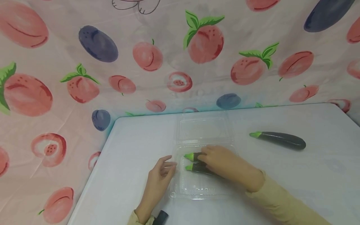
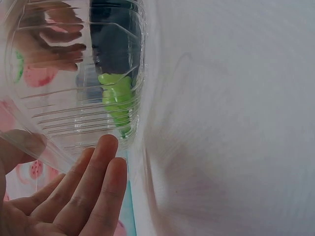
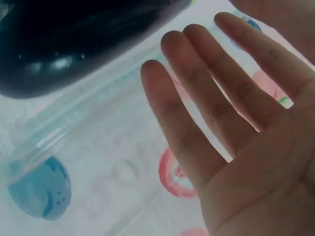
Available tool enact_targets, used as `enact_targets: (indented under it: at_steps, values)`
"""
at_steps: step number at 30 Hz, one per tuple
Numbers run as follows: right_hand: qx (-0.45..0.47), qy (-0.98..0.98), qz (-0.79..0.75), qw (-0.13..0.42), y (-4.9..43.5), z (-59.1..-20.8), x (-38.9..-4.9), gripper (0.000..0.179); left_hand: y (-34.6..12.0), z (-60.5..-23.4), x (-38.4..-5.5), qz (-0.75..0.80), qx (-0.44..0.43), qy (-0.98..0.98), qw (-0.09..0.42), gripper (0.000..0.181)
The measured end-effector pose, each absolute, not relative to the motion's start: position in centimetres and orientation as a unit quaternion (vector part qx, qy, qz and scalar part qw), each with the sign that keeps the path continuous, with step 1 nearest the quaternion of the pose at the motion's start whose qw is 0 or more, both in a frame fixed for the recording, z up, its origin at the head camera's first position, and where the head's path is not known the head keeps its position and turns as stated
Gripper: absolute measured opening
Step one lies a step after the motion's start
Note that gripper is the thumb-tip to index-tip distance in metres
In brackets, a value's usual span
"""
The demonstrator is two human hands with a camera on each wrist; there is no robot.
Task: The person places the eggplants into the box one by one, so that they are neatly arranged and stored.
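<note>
Two dark eggplants with green stem ends lie side by side in a clear plastic clamshell box. The far eggplant is partly covered by my right hand, as is the near eggplant. In the right wrist view the right hand's fingers look straight, beside a glossy dark eggplant. At the left edge of the clear box is my left hand. Its fingers are extended near the ribbed plastic wall, and its thumb shows by the rim.
The box's lid lies folded back towards the far table edge. A third eggplant rests on the white table at the right. Behind the table hangs a fruit-print cloth. A dark object sits by the left wrist.
</note>
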State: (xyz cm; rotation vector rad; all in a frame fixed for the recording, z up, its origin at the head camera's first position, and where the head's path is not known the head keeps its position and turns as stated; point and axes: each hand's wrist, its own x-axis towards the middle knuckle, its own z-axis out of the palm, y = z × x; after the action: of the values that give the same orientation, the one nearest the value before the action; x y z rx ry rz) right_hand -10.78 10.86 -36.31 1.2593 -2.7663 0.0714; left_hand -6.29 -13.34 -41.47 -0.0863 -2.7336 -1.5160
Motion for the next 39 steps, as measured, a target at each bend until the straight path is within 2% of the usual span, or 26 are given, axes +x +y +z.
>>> enact_targets:
  at_steps: [29,39]
  values:
    - [0.409,-0.903,0.054,0.121,15.8,-35.8,-11.2,0.038,-13.4,-41.4,-6.4,-0.489,-0.026,-0.872,0.003,0.042]
    - [0.388,-0.913,0.067,0.106,17.5,-35.7,-11.7,0.038,-13.4,-41.5,-6.3,-0.502,-0.028,-0.865,-0.001,0.042]
